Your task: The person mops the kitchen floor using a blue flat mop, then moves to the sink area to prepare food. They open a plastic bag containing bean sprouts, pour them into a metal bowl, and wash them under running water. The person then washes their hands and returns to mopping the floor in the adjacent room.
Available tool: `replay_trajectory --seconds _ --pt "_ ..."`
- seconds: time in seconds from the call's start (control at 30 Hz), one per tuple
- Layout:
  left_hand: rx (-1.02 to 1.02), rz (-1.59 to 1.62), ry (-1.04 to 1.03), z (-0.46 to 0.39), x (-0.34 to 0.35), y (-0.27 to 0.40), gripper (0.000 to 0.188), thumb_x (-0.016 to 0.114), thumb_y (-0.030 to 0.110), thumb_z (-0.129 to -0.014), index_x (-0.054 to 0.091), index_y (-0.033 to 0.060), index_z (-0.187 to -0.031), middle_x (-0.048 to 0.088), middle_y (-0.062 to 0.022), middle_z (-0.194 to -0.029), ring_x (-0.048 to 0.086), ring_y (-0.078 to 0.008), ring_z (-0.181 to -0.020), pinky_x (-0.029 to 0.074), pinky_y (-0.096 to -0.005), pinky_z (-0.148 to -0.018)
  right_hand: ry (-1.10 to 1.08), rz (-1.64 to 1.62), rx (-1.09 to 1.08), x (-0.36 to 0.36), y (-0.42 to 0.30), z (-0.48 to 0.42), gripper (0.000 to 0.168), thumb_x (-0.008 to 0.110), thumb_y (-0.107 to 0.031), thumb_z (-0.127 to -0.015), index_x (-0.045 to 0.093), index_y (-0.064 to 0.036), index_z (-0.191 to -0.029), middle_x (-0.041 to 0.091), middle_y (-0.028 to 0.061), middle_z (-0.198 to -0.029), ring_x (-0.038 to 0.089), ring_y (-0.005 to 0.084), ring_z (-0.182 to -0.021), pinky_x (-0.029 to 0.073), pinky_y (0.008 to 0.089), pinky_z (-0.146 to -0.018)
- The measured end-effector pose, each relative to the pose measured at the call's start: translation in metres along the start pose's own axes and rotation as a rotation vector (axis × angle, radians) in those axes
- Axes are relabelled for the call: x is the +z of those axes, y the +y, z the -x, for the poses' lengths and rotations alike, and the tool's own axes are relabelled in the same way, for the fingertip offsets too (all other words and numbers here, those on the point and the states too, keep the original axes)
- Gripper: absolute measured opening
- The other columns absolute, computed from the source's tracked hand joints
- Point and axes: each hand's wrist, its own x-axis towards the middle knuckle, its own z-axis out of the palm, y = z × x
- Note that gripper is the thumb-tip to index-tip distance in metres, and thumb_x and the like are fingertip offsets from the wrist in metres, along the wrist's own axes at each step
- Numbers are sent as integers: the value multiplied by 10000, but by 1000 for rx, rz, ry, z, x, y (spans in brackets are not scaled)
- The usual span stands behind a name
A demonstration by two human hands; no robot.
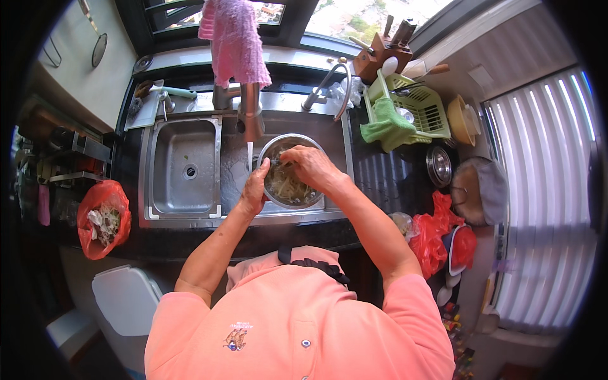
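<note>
A round stainless steel bowl is over the right basin of the sink, holding water and pale bean sprouts. My left hand grips the bowl's left rim, the thumb on top. The fingers of my right hand are bent down inside the bowl at the sprouts; whether they pinch anything is hidden. Just left of the bowl, water runs from the faucet into the basin.
The left basin has a drain. A red plastic bag with scraps stands at the left. At the right are a green dish rack with a green cloth, a knife block, a thin curved tap and red bags.
</note>
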Motion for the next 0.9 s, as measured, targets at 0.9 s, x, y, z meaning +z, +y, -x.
replay_trajectory --seconds 0.9 --pt "7 40 29 21 25 9 518 412 487 -1038 566 52 -1273 688 -80 -1121 696 -155 -943 589 -303 -754 -78 211 66 -31 -31 37 104 660 -172 -830 689 -73 -842 647 127 -831 686 321 -832 561 431 -717"
